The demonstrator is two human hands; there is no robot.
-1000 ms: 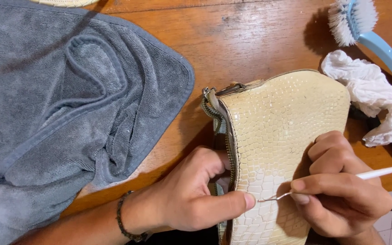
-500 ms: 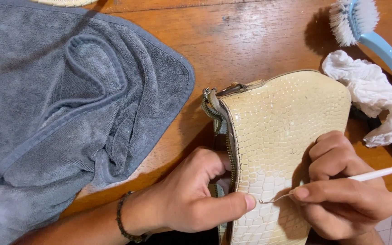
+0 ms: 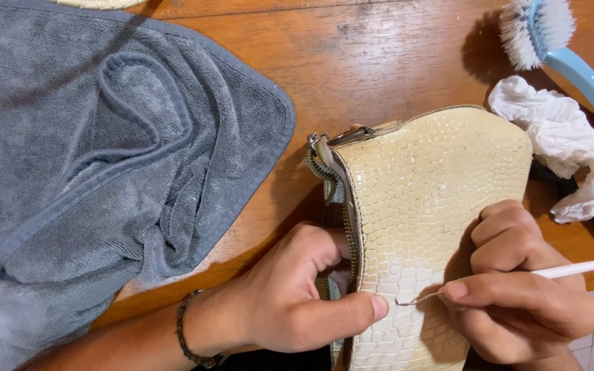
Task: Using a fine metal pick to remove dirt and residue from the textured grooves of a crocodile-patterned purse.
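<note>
A cream scale-patterned bag (image 3: 434, 185) with a metal zipper along its left edge lies on the wooden table (image 3: 379, 62). My left hand (image 3: 297, 295) grips the bag at the zipper edge, thumb pressed on the cream surface and fingers tucked inside the opening. My right hand (image 3: 524, 295) pinches a thin white-handled tool (image 3: 572, 269) with a fine hooked metal tip (image 3: 414, 299). The tip touches the bag's surface just right of my left thumb.
A crumpled grey towel (image 3: 104, 158) covers the table's left side. A blue-handled brush with white bristles (image 3: 551, 41) lies at the top right. A scrunched white cloth (image 3: 572, 151) sits beside the bag's right end. Tiled floor shows past the table's edge at the lower right.
My right hand has shifted slightly, moving the hooked tip a little along the bag's surface. My left hand and the bag keep their place.
</note>
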